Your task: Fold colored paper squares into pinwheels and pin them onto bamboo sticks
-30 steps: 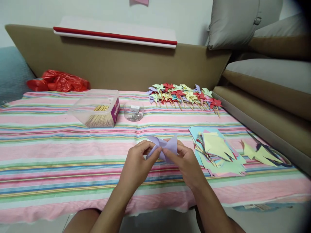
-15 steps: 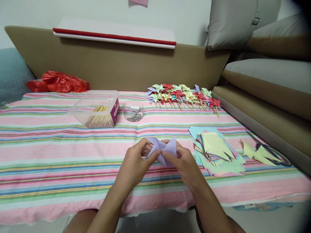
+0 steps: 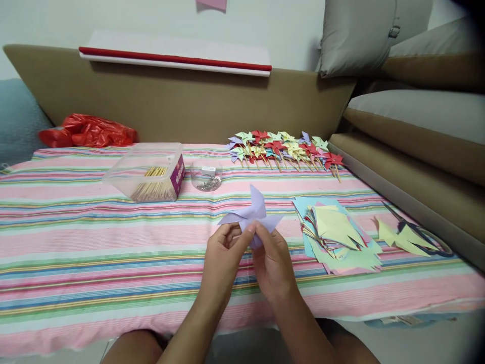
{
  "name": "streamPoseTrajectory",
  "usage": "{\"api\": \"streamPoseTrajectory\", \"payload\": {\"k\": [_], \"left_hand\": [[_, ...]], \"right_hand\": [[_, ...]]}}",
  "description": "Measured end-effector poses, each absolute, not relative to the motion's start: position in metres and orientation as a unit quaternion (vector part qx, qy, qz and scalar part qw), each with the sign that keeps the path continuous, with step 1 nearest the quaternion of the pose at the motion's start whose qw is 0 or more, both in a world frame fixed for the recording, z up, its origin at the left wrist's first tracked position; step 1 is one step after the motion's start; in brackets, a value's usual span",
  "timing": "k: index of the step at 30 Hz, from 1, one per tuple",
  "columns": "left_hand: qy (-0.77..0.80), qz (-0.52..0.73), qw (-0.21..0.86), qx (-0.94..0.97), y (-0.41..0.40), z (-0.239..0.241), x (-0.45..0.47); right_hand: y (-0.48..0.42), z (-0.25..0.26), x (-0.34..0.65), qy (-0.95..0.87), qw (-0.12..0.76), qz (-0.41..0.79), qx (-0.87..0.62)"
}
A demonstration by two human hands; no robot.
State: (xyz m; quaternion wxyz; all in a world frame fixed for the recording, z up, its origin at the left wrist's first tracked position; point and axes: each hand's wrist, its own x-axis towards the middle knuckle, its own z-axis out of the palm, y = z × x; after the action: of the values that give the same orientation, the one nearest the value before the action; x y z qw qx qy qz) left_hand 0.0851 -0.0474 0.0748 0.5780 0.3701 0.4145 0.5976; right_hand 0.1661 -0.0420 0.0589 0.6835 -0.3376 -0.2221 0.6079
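A lavender paper pinwheel (image 3: pixel 254 211) is held above the striped cloth, its folded blades spread out and one pointing up. My left hand (image 3: pixel 226 247) pinches it from the left, thumb near its centre. From the right, my right hand (image 3: pixel 273 255) grips the same pinwheel, with the two thumbs side by side at the middle. The fingers behind the paper are partly hidden. To the right of my hands lies a stack of cut coloured paper (image 3: pixel 337 230), yellow on top.
Scissors (image 3: pixel 424 237) lie at the right beside yellow paper pieces (image 3: pixel 403 237). A clear box of wooden sticks (image 3: pixel 153 184) and a round dish of small metal pins (image 3: pixel 208 182) stand behind. Finished pinwheels (image 3: pixel 284 146) lie at the back, a red plastic bag (image 3: pixel 91 131) at far left.
The lavender paper has gone from loosely curled to a pinwheel shape with its blades spread. My hands have drawn closer together, with both thumbs now at its centre.
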Motion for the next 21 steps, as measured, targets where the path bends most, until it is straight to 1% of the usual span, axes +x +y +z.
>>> {"api": "streamPoseTrajectory", "payload": {"k": [5,9,15,18,21], "left_hand": [[0.444,0.62,0.552,0.337,-0.047,0.069,0.088],[0.45,0.621,0.543,0.343,-0.045,0.067,0.088],[0.453,0.635,0.538,0.32,-0.044,0.067,0.088],[0.434,0.641,0.562,0.291,-0.041,0.069,0.082],[0.419,0.642,0.584,0.266,-0.039,0.072,0.074]], "right_hand": [[-0.045,0.058,0.162,-0.22,0.68,0.616,-0.331],[-0.045,0.057,0.162,-0.22,0.676,0.607,-0.355],[-0.045,0.057,0.167,-0.257,0.651,0.616,-0.362],[-0.044,0.057,0.174,-0.308,0.647,0.597,-0.36],[-0.042,0.055,0.182,-0.335,0.669,0.536,-0.39]]}}
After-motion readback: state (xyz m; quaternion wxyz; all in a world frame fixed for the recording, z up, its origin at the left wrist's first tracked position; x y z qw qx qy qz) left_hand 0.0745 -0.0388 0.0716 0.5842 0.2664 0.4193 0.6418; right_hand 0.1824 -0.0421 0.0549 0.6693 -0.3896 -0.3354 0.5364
